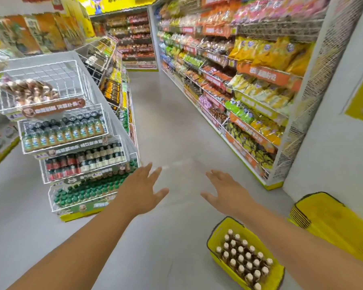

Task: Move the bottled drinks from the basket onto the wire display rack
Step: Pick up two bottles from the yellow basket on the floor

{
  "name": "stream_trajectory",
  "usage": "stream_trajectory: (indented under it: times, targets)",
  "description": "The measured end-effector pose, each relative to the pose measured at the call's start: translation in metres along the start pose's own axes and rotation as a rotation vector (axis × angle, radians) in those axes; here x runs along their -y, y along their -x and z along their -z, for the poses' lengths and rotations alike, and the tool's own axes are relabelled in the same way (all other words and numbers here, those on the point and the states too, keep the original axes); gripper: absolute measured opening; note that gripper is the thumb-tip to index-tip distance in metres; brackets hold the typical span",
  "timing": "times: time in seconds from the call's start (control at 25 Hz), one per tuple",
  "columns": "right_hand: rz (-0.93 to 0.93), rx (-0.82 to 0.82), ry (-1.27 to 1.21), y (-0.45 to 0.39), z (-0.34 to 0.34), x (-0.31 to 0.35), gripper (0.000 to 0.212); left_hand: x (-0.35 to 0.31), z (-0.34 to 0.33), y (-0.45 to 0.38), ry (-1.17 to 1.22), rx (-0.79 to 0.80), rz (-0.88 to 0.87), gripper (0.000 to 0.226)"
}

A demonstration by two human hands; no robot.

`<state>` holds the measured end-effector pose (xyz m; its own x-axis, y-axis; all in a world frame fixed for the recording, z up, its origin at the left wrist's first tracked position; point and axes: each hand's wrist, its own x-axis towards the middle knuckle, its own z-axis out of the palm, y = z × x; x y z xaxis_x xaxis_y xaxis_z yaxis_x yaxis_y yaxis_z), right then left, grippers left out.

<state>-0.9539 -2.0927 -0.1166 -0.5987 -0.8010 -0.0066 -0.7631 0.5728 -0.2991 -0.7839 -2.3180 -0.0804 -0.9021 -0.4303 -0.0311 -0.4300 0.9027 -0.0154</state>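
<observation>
A yellow basket (216, 232) stands on the floor at the lower right, packed with several brown bottled drinks (242, 257) with white caps. The white wire display rack (50, 80) rises at the left in tiers; its top tier holds a few brown bottles, and the lower tiers are full of other bottles. My left hand (142, 189) and my right hand (222, 190) are stretched out over the bare floor, fingers spread, holding nothing. Both hands hover between the rack and the basket, touching neither.
A stack of yellow baskets (323, 214) sits against the white wall at the right. Shelves of snack bags (249, 84) line the right side of the aisle. Grey floor (166, 122) runs ahead between the shelving.
</observation>
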Motion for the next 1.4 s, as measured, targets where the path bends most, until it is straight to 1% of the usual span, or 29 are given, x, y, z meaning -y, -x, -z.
stream_trajectory:
  times: [0.16,0.24,0.36,0.52,0.64,0.8,0.84,0.96,1.08,1.24,1.4]
  targets:
    - [-0.179,0.045,-0.042,-0.017,-0.015,-0.049,0.075,-0.032,-0.030,-0.082,0.005,0.014,-0.184,0.110]
    - [-0.255,0.038,-0.066,-0.023,-0.022,-0.077,0.075,-0.055,-0.048,-0.118,0.026,0.034,-0.260,0.113]
    - [-0.339,0.010,-0.118,-0.030,-0.041,-0.124,0.075,-0.095,-0.076,-0.163,0.102,0.087,-0.342,0.096]
    - [-0.477,0.026,-0.229,-0.027,-0.091,-0.180,0.073,-0.139,-0.127,-0.208,0.179,0.134,-0.445,0.083]
    - [-0.580,0.044,-0.284,-0.017,-0.137,-0.208,0.071,-0.166,-0.178,-0.234,0.221,0.200,-0.491,0.082]
    - [-0.688,0.085,-0.336,-0.019,-0.212,-0.244,0.073,-0.193,-0.270,-0.260,0.241,0.329,-0.527,0.094]
    - [-0.720,0.090,-0.361,-0.021,-0.232,-0.251,0.073,-0.196,-0.294,-0.264,0.248,0.349,-0.532,0.094]
    - [-0.826,0.097,-0.459,-0.029,-0.298,-0.269,0.073,-0.197,-0.370,-0.271,0.275,0.438,-0.531,0.085]
    - [-0.913,0.098,-0.580,-0.038,-0.372,-0.282,0.071,-0.193,-0.448,-0.275,0.351,0.515,-0.499,0.086]
    - [-0.951,0.160,-0.643,-0.048,-0.476,-0.297,0.070,-0.181,-0.552,-0.277,0.404,0.607,-0.450,0.078]
    - [-0.978,0.188,-0.663,-0.063,-0.571,-0.313,0.070,-0.180,-0.652,-0.279,0.433,0.682,-0.400,0.077]
